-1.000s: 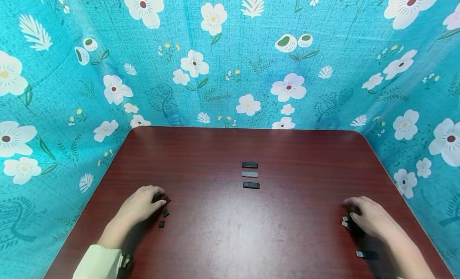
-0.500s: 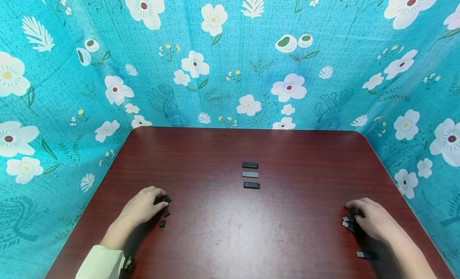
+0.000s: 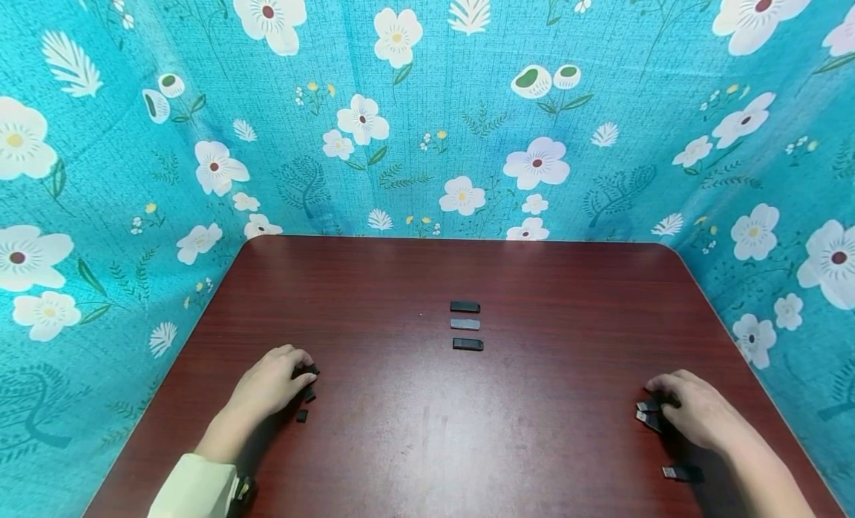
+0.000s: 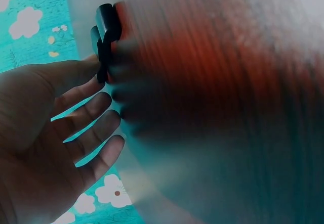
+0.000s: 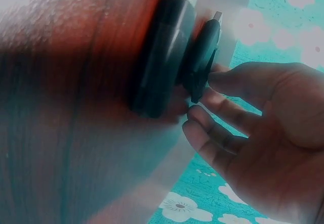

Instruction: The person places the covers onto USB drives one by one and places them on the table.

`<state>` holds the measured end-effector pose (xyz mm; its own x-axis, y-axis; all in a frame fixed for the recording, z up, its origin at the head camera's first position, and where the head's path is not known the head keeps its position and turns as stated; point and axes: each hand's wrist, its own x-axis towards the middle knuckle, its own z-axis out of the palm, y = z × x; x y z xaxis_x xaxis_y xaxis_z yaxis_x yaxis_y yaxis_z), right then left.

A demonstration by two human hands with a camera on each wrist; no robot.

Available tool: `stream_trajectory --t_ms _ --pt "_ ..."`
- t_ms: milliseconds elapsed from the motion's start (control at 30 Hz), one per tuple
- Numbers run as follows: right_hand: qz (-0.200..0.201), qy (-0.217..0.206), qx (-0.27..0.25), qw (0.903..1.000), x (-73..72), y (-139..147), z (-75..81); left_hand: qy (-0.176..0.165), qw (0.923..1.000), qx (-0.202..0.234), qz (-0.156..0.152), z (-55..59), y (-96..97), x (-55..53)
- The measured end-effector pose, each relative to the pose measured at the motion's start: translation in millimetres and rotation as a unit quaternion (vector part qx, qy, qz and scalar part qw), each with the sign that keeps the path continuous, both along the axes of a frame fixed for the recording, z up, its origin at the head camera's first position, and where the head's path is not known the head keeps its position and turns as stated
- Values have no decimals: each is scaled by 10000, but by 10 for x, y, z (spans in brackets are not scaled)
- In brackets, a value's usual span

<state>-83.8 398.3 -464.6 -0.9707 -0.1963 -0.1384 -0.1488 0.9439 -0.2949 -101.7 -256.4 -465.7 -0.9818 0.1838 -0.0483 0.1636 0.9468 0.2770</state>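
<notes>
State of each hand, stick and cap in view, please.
Left hand: pinches far cap
Right hand: pinches far right stick
Far cap: pinched, detached
Middle cap: lying loose
Near cap: lying loose
Far right stick: plug bare, pinched
Middle right stick: plug bare
Near right stick: plug bare
Far centre stick: flat, no plug showing
Grey stick: flat, no plug showing
Near centre stick: flat, no plug showing

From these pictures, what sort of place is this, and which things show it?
It looks like a small indoor workspace, perhaps a curtained booth: flower-printed blue cloth hangs along the far and side edges of a dark red table, and USB sticks lie on it. The wider room is not visible.
</notes>
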Motion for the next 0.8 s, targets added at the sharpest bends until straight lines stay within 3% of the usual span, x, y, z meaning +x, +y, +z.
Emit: stream_trajectory --t_ms 533,800 --pt "-51 -96 11 9999 26 -29 13 -173 9996 170 163 -20 18 -40" --pt "-371 -227 -247 9987 11 -49 67 66 9991 405 99 3 22 -49"
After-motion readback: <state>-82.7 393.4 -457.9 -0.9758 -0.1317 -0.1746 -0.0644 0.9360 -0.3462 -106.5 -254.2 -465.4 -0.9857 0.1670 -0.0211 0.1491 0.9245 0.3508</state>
